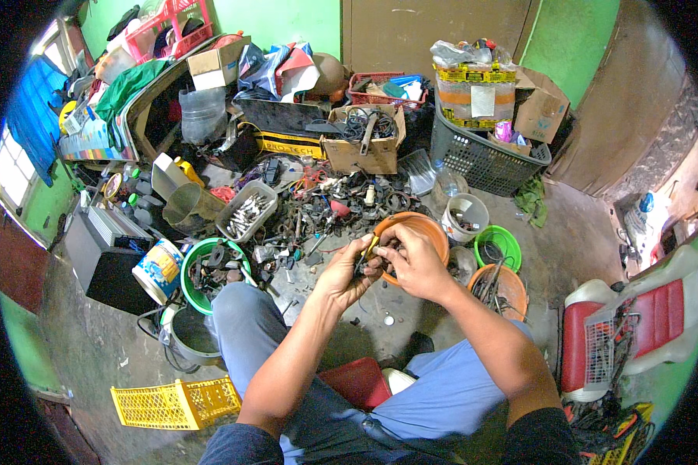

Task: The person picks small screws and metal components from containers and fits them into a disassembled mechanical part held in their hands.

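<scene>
My left hand (343, 273) and my right hand (412, 259) meet above an orange bowl (434, 231). Both pinch a small dark part with a yellow tip (370, 253) between their fingers. My left fingers wrap its lower end, while my right fingers close over its top. The part is mostly hidden by my fingers. I sit with knees bent, in blue-grey trousers.
A heap of dark metal scrap (326, 205) spreads over the floor ahead. Around it stand a green bowl of parts (209, 267), a clear tray of bolts (247, 213), a white bucket (465, 217), a green bowl (498, 246), an orange bowl of wires (498, 288), a grey crate (481, 159), cardboard boxes and a yellow crate (177, 403).
</scene>
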Demonstrator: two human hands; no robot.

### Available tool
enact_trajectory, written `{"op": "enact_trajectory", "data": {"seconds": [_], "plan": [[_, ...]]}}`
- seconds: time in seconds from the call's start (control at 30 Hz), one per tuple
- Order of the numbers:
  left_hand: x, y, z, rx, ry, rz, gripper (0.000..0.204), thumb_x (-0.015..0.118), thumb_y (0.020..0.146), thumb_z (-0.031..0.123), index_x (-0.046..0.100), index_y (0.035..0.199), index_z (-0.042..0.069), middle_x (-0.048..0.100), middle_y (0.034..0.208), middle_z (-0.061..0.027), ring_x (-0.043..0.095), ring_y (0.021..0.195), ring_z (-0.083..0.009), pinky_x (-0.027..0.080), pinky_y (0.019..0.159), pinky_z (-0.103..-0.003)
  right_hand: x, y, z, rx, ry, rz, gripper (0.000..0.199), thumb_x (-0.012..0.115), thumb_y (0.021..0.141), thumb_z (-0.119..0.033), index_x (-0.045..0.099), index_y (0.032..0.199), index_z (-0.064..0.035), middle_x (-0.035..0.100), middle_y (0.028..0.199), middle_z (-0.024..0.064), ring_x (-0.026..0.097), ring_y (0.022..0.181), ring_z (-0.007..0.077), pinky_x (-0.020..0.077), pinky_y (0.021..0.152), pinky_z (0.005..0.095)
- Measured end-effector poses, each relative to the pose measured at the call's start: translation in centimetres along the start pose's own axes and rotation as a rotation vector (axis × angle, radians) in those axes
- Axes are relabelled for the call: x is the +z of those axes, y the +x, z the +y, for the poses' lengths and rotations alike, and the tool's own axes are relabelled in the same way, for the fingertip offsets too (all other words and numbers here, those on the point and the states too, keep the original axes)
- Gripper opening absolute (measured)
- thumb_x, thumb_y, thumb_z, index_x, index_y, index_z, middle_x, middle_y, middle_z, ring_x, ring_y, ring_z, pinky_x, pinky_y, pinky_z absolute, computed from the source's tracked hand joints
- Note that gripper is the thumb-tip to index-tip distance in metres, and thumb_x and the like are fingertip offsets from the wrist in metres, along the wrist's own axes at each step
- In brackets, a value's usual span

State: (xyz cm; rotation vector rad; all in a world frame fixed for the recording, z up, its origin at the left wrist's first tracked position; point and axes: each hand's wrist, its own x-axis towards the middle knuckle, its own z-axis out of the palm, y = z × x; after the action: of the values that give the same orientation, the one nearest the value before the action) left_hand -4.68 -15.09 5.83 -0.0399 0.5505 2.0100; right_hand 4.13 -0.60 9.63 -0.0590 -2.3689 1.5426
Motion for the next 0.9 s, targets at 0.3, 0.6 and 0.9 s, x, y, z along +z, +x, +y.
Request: {"op": "enact_trajectory", "data": {"seconds": [0.3,0.6,0.9], "plan": [[-0.2,0.7,-0.3,-0.043,-0.118,0.058,0.028,0.065,0.097,0.025,0.06,0.113,0.003,0.061,0.088,-0.0082,0.055,0.067,-0.0122,0.044,0.048,-0.019,-0.4,0.2,0.2,-0.287,-0.255,0.068,0.024,0.072,0.088,-0.013,0.061,0.104,0.0019,0.067,0.092,0.017,0.069,0.078,0.0276,0.0532,0.069,0.038],[0.1,0.3,-0.6,-0.039,0.016,0.071,0.03,0.064,0.098,0.03,0.06,0.113,0.004,0.057,0.083,-0.0033,0.052,0.065,-0.0096,0.042,0.049,-0.018,-0.8,0.1,-0.6,-0.176,-0.203,0.066,0.028,0.078,0.082,-0.02,0.063,0.094,0.0005,0.067,0.086,0.0181,0.068,0.078,0.035,0.0517,0.069,0.0407],[1.4,-0.3,0.0,-0.04,0.086,0.033,0.026,0.064,0.098,0.028,0.061,0.108,0.005,0.056,0.083,-0.0035,0.05,0.064,-0.0103,0.039,0.049,-0.019,-2.4,0.3,-1.2,-0.319,-0.326,0.004,0.019,0.075,0.084,-0.01,0.065,0.092,0.0033,0.068,0.086,0.0164,0.066,0.077,0.0314,0.0508,0.072,0.038]]}}
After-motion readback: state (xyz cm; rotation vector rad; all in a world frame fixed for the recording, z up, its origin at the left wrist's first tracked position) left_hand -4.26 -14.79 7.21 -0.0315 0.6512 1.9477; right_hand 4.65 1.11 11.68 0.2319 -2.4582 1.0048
